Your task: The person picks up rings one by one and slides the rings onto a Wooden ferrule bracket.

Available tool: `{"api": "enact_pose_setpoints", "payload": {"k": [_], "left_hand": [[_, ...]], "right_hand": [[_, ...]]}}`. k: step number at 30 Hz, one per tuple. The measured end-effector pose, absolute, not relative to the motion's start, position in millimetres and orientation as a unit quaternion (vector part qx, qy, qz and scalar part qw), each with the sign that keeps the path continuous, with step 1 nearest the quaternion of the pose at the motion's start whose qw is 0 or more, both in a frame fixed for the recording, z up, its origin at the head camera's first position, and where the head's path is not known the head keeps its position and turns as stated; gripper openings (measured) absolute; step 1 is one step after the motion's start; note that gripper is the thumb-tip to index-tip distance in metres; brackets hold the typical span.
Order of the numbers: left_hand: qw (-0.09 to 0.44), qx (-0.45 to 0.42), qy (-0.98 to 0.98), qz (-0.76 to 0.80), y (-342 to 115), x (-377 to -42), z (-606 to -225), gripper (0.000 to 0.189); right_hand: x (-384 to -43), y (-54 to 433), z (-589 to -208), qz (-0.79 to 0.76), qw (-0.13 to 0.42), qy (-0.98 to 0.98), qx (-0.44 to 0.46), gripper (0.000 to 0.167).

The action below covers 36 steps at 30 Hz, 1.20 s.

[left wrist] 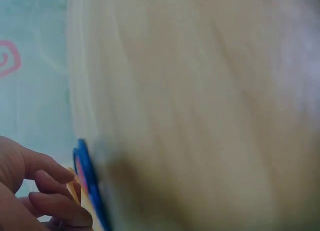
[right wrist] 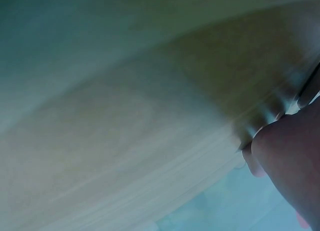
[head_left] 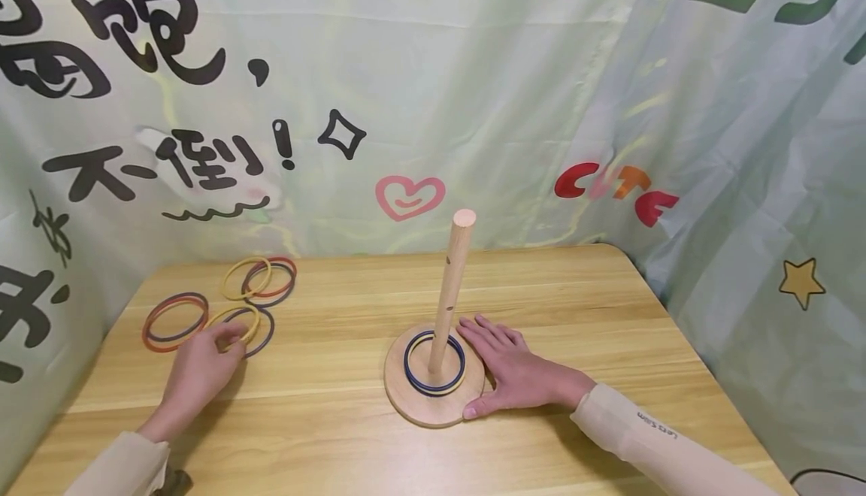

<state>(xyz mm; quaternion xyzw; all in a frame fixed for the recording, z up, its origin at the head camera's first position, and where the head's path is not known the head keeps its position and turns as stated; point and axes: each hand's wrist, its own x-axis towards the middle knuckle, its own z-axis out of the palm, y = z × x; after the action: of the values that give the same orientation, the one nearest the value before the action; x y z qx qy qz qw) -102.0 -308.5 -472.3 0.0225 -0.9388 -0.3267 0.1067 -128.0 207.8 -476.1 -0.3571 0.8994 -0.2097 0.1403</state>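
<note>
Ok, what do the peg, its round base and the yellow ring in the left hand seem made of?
The peg looks like smooth, matt wood: pale tan with dark knot-like marks. The round base also seems smooth wood, similar in tone. The yellow ring in the left hand is probably smooth plastic, going by its slim, evenly coloured band; coated metal is possible.

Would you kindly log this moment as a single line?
left hand: pinches yellow ring | right hand: touches wooden base | post: standing on base, blue and yellow rings around its foot
</note>
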Motion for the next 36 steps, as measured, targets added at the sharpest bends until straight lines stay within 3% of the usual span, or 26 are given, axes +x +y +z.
{"api": "enact_pose_setpoints", "payload": {"k": [4,10,14,22,30,36], "left_hand": [[0.156,0.004,-0.941,-0.300,-306,-99,-459,0.024],[0.287,-0.054,-0.927,-0.235,-306,-102,-432,0.020],[0.318,-0.090,-0.914,-0.236,-305,-105,-414,0.022],[0.269,-0.094,-0.913,-0.292,-293,-100,-389,0.032],[0.124,-0.077,-0.872,-0.468,-258,-89,-352,0.039],[0.056,-0.091,-0.827,-0.552,-229,-89,-317,0.039]], "right_hand": [[-128,207,-475,-0.210,0.139,0.899,-0.357,0.130],[-128,207,-475,-0.207,0.138,0.900,-0.358,0.130],[-128,208,-476,-0.209,0.133,0.899,-0.361,0.129],[-128,208,-475,-0.211,0.138,0.899,-0.358,0.130],[-127,208,-475,-0.211,0.141,0.898,-0.359,0.130],[-129,209,-477,-0.206,0.143,0.900,-0.356,0.129]]}}
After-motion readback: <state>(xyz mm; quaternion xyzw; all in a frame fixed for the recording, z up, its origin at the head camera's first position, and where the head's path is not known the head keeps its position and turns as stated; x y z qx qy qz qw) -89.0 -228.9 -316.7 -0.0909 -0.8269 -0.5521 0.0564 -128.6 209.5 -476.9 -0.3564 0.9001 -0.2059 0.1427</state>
